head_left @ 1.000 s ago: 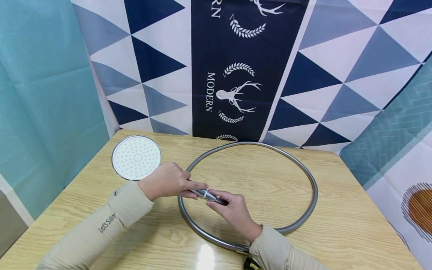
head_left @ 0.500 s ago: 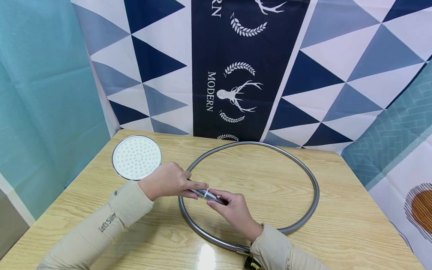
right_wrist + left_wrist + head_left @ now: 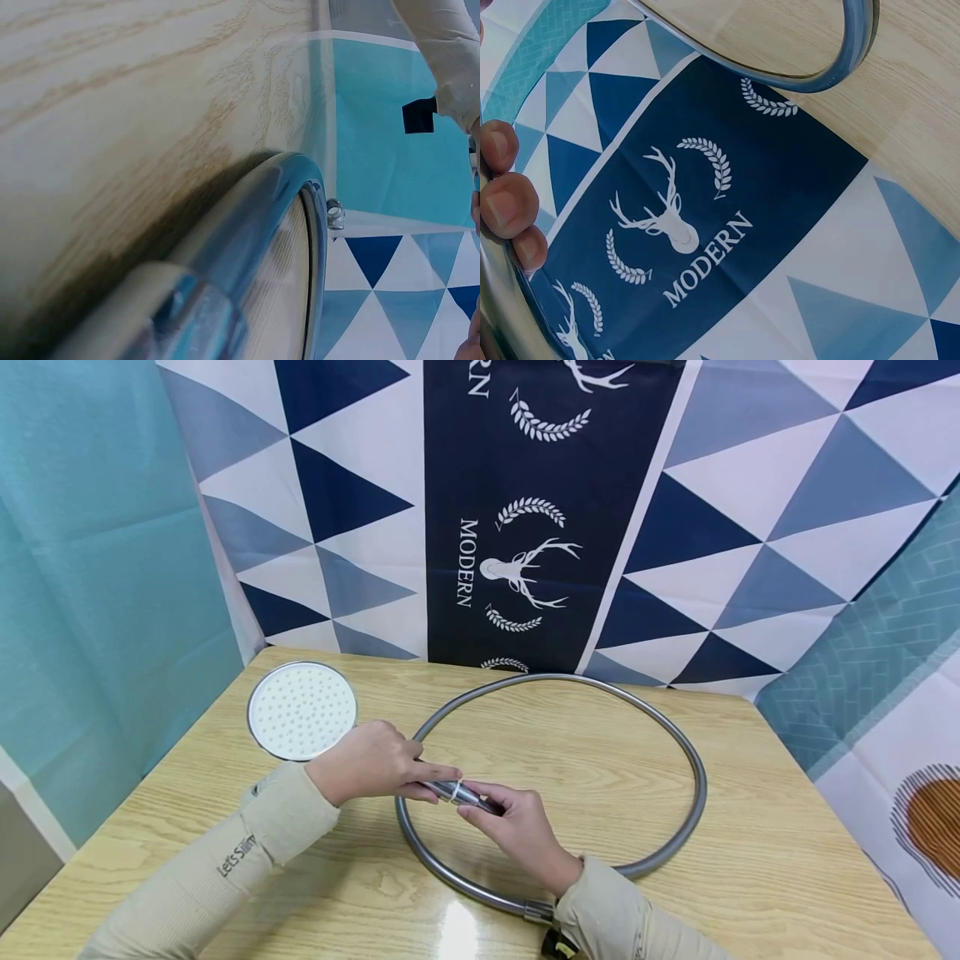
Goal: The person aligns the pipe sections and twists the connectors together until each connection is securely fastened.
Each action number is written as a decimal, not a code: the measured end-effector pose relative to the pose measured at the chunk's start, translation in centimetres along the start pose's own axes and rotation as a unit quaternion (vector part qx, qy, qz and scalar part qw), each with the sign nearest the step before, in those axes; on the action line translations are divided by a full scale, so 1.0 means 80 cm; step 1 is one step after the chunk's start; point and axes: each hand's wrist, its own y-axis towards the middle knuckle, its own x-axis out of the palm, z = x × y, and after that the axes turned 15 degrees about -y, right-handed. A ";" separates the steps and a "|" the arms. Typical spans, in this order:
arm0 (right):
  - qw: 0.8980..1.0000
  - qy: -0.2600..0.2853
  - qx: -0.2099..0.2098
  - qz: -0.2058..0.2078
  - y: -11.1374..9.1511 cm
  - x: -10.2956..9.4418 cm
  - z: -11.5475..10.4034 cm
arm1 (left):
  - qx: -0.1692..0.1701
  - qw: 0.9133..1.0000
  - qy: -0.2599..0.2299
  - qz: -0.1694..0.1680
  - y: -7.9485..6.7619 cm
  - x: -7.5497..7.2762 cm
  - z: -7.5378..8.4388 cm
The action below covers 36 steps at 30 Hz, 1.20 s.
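Note:
My left hand grips the metal handle of a round white shower head, index finger pointing toward the joint. The hand hides where handle and head meet. Curled fingertips lie over the shiny metal handle in the left wrist view. Close by, my right hand pinches a tapered metal hose end between thumb and fingers. A white ring sits at the joint between the two hands. The grey metal hose lies in a wide loop on the table, passing under the right forearm.
The other hose connector lies beside the right sleeve, near a black-and-yellow object. Wood-grain table spreads around the hose. Patterned cloth hangs along the back edge, with teal cloth at the left.

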 end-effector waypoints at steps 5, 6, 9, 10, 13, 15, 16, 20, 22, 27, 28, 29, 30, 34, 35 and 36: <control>1.000 -0.009 0.003 -0.005 0.000 -0.002 0.001 | 0.002 1.000 0.002 0.003 0.001 -0.001 0.001; 1.000 -0.009 0.002 -0.006 0.000 -0.003 0.001 | 0.003 1.000 0.002 0.003 0.002 -0.001 0.001; 1.000 -0.008 -0.002 -0.010 0.000 -0.004 0.001 | 0.005 1.000 0.001 0.007 0.002 -0.001 0.002; 1.000 -0.009 -0.004 -0.010 0.000 -0.004 0.001 | 0.007 1.000 0.001 0.008 0.002 -0.001 0.002; 1.000 -0.011 -0.015 -0.010 -0.001 -0.004 0.001 | 0.010 1.000 0.003 0.010 0.002 -0.001 0.002; 1.000 -0.013 -0.023 -0.009 -0.001 -0.004 0.002 | 0.010 1.000 0.004 0.009 0.002 -0.001 0.002; 1.000 -0.013 -0.027 -0.009 -0.001 -0.004 0.002 | 0.010 1.000 0.004 0.009 0.002 -0.001 0.002; 0.999 -0.013 -0.034 -0.011 -0.001 -0.004 0.002 | 0.010 1.000 0.002 0.007 0.002 -0.002 0.002; 0.999 -0.012 -0.030 -0.014 -0.001 -0.004 0.002 | 0.012 1.000 0.001 0.008 0.002 -0.001 0.002; 1.000 -0.011 -0.019 -0.021 -0.001 -0.004 0.001 | 0.015 1.000 -0.005 0.007 0.001 0.000 0.001; 1.000 -0.010 -0.016 -0.023 0.000 -0.004 0.001 | 0.015 1.000 -0.006 0.006 0.001 0.000 0.001; 1.000 -0.011 -0.014 -0.024 0.000 -0.004 0.001 | 0.014 1.000 -0.008 0.006 0.001 0.000 0.001; 1.000 -0.011 -0.012 -0.026 0.000 -0.004 0.000 | 0.014 1.000 -0.009 0.006 0.000 0.000 0.000; 0.999 -0.013 -0.011 -0.032 0.000 -0.004 -0.002 | 0.017 1.000 -0.013 0.009 -0.001 0.001 0.000; 0.999 -0.014 -0.012 -0.032 -0.001 -0.005 -0.002 | 0.019 1.000 -0.013 0.010 -0.001 0.001 0.000; 0.999 -0.013 -0.014 -0.033 -0.001 -0.005 -0.003 | 0.020 1.000 -0.014 0.012 -0.001 0.001 0.000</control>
